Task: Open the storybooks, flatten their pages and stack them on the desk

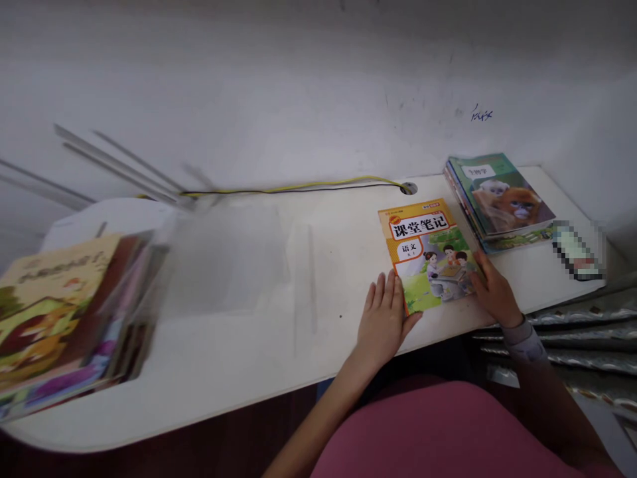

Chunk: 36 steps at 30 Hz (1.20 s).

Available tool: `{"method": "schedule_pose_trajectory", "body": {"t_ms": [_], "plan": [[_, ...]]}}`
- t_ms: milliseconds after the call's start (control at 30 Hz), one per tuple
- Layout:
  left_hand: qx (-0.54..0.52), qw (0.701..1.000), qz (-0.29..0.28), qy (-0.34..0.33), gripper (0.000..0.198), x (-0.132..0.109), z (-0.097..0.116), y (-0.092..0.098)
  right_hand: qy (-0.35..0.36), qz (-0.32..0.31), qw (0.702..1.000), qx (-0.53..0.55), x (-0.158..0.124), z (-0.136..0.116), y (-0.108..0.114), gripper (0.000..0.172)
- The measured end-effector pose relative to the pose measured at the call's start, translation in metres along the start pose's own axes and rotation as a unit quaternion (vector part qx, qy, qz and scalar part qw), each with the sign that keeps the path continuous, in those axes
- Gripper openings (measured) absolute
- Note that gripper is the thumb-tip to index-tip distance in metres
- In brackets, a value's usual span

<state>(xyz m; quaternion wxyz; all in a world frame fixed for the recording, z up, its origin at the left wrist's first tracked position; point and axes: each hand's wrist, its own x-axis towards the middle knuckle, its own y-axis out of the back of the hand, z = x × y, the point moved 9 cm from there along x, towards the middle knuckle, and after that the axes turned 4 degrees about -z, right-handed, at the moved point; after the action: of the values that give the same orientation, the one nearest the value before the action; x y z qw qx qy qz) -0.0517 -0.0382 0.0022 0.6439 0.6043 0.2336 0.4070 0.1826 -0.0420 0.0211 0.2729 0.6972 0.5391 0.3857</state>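
A workbook (432,255) with an orange and green cover and large Chinese characters lies flat on the white table (338,292). Along its lower left edge rests my left hand (382,318), fingers stretched out and thumb by the bottom corner. My right hand (494,292) is against the opposite edge, with its thumb over the cover and its fingers extended along the side. Both hands touch the workbook. Just beyond it, to the right, sits a stack of books (512,199) topped by a green cover with monkeys.
Another book stack (60,312), blurred, stands at the far left. A translucent greyish rectangle (226,259) is too smeared to identify. Yellow and black cables (298,188) run along the wall to a round hole (409,188). A pixelated object (577,252) lies near the right end.
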Motion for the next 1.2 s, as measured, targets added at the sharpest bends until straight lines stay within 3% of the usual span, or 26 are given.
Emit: {"method": "schedule_pose_trajectory", "body": {"t_ms": [333, 533, 667, 800, 900, 1067, 1200], "plan": [[0.022, 1.000, -0.017, 0.007, 0.079, 0.001, -0.001, 0.002, -0.032, 0.006, 0.998, 0.051, 0.002, 0.001, 0.004, 0.058], [0.029, 0.999, -0.030, 0.014, 0.078, 0.003, 0.000, 0.000, -0.025, 0.036, 0.983, 0.179, 0.002, -0.010, 0.018, 0.054], [-0.016, 1.000, -0.018, 0.017, 0.082, 0.002, -0.001, 0.004, 0.083, -0.031, 0.966, 0.243, 0.008, -0.055, 0.020, 0.050], [-0.144, 0.989, 0.028, 0.006, 0.089, -0.004, -0.004, 0.026, 0.241, -0.086, 0.961, 0.108, 0.009, -0.118, 0.003, 0.045], [-0.187, 0.981, 0.050, -0.008, 0.079, -0.013, -0.003, 0.042, 0.347, -0.131, 0.928, 0.019, 0.001, -0.156, -0.027, 0.043], [-0.139, 0.990, 0.013, 0.000, 0.079, -0.026, -0.004, 0.034, 0.431, -0.180, 0.883, -0.050, 0.002, -0.188, -0.061, 0.040], [-0.042, 0.999, -0.025, 0.020, 0.079, -0.037, -0.006, 0.021, 0.440, -0.185, 0.874, -0.090, 0.029, -0.195, -0.071, 0.036]]}}
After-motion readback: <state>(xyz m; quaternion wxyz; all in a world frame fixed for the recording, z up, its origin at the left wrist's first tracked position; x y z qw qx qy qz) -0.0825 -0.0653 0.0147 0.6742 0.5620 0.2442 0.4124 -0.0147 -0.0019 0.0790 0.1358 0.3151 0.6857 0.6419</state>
